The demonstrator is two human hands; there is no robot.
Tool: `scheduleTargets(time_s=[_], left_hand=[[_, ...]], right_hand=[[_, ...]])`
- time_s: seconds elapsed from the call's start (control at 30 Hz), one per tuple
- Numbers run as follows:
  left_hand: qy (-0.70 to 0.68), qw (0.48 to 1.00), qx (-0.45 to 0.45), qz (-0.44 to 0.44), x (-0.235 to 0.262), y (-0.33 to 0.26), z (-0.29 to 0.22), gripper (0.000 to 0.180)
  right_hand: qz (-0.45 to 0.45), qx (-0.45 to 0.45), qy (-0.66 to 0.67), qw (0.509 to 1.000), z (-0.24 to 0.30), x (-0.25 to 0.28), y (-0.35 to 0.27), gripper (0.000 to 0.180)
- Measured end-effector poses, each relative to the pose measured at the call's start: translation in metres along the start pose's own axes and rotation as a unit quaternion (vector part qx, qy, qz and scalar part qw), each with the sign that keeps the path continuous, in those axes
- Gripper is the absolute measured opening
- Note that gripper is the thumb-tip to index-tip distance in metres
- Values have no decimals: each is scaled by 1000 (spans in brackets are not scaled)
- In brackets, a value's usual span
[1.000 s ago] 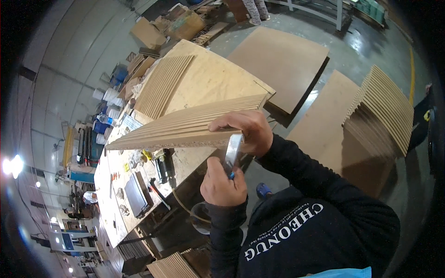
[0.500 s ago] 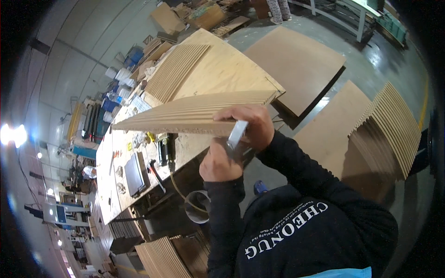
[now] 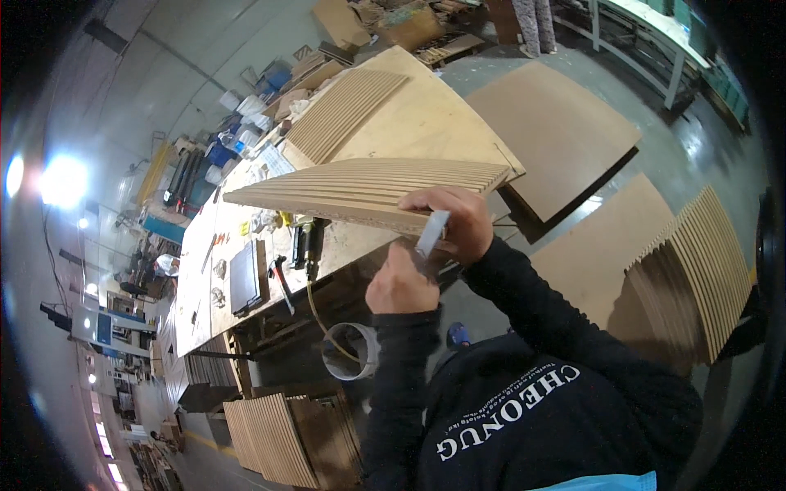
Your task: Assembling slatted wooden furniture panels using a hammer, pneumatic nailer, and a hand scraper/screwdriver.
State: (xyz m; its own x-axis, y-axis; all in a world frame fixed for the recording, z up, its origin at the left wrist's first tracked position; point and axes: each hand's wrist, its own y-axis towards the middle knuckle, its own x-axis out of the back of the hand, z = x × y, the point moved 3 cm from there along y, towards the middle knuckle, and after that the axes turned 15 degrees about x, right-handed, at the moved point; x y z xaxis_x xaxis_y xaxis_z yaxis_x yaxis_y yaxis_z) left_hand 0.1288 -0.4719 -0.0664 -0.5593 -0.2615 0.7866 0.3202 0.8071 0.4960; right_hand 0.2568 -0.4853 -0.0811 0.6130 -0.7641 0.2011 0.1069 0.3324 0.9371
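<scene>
Workshop floor spreads grey around me, with brown hardboard sheets (image 3: 550, 131) lying flat on it and fanned stacks of cut boards (image 3: 704, 262) off to my right. My wooden workbench (image 3: 426, 123) stretches ahead, a second row of slats (image 3: 344, 110) laid on its far part and a black power tool (image 3: 313, 241) with a hose near its front edge. My right hand (image 3: 458, 222) closes over the near end of a stack of long thin wooden slats (image 3: 368, 190), fingers wrapped across the top, holding it edge-up above the bench front. My left hand (image 3: 401, 282) sits just below, pinched tight around a small flat light-coloured tool (image 3: 431, 233) whose upper end touches the slat ends. A grey bucket (image 3: 354, 350) stands on the floor under the bench.
</scene>
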Motion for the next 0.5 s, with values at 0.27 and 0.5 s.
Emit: scheduleTargets(time_s=[0.27,0.5], left_hand=[[57,998,15,37,-2,5,6,19],[61,993,80,57,4,21,13,16]], right_hand=[[6,-9,0,1000,3,2,4,19],[17,-31,0,999,4,3,13,22]])
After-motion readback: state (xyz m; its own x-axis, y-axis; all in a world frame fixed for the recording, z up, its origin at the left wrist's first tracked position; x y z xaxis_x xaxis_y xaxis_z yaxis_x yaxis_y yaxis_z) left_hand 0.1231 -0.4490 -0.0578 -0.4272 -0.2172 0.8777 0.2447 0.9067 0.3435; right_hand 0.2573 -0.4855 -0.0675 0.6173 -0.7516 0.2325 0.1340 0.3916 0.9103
